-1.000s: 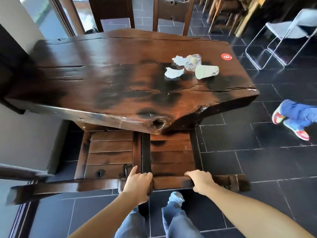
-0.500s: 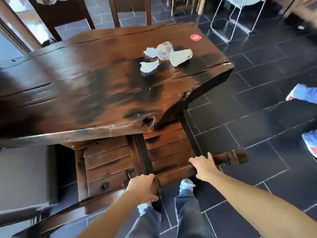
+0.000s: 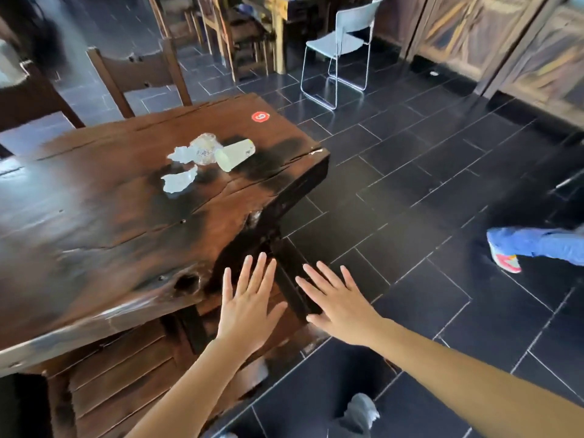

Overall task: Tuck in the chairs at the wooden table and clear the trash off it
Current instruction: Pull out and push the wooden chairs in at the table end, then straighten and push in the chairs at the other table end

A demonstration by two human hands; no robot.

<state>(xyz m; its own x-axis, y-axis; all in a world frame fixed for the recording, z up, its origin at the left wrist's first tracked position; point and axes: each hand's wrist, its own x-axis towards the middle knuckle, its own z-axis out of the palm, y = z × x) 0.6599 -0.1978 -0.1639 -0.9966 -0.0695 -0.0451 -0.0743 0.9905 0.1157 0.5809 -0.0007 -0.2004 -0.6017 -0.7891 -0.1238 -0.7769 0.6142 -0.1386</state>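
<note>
The wooden desk (image 3: 104, 222) fills the left; slatted chairs (image 3: 120, 374) sit pushed beneath its near edge. Two more chairs (image 3: 139, 74) stand at the far side, a metal chair (image 3: 341, 49) well apart. Left hand (image 3: 249, 308) and right hand (image 3: 338, 305) hover flat, fingers spread, holding nothing. Trash lies near the far corner: a tipped cup (image 3: 235, 154), crumpled plastic (image 3: 205, 148), paper scraps (image 3: 179, 181).

Wooden table (image 3: 94, 222): dark, glossy slab, cracked, knot hole in the near edge just left of the left hand (image 3: 248, 306); slatted wooden chair (image 3: 126, 374) sits under that edge, directly beneath the left hand and forearm. Trash well beyond both hands, near the far right corner: paper cup (image 3: 235, 154) on its side, crumpled clear plastic (image 3: 205, 147) touching it, two torn white scraps (image 3: 179, 181) just left.
</note>
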